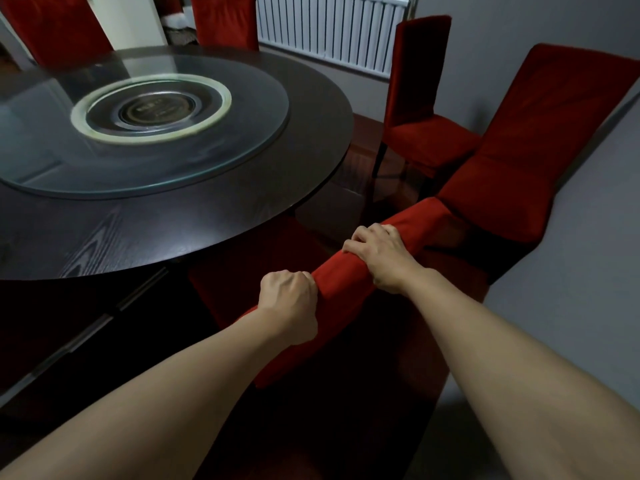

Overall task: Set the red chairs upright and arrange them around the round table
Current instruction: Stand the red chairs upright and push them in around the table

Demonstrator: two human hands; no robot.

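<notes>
Both hands gripping top rail of red chair backrest (349, 271): left hand (291, 299) nearer body, right hand (377, 258) farther along. Rail's long axis running diagonally, near-left to far-right, just beside round tabletop (214, 216) edge; seat tucking beneath.

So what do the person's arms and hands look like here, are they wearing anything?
Both forearms are bare as far as the picture shows, with no sleeves in view. The left hand and right hand carry no gloves, and no rings, watch or bracelet can be seen on the visible sides.
</notes>
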